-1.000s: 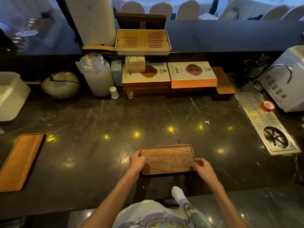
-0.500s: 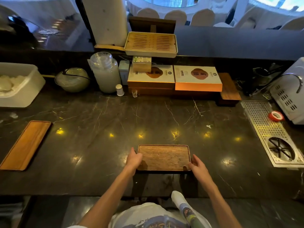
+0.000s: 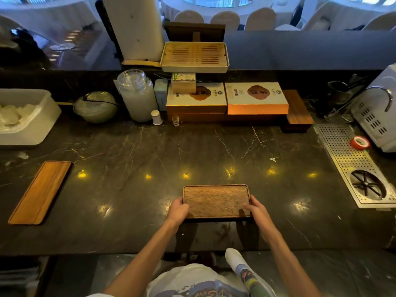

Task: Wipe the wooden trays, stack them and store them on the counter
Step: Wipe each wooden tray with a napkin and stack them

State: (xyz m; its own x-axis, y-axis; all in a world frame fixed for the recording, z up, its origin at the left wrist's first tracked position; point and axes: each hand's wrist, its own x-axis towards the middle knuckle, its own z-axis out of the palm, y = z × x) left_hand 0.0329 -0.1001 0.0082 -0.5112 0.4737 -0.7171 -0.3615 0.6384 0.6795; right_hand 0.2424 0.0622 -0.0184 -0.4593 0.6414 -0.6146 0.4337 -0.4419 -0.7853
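Note:
A dark wooden tray (image 3: 216, 200) lies flat on the dark marble counter (image 3: 150, 151), near its front edge. My left hand (image 3: 177, 211) grips the tray's left short side and my right hand (image 3: 257, 212) grips its right short side. A lighter, longer wooden tray (image 3: 40, 191) lies apart at the far left of the counter. A slatted bamboo tray (image 3: 194, 56) stands raised at the back, on top of small boxes. Another dark wooden tray or block (image 3: 296, 108) sits at the back right beside the boxes.
Along the back stand a white tub (image 3: 27, 118), a glass bowl (image 3: 95, 106), a plastic jar (image 3: 137, 97) and two flat gift boxes (image 3: 227, 97). At the right are a perforated metal drain grate (image 3: 351, 161), a red tape roll (image 3: 360, 142) and a white appliance (image 3: 379, 112).
The view has tilted up and shifted, showing more of the back. Both hands stay on the dark tray's short sides; the tray sits at about the same place on the counter.

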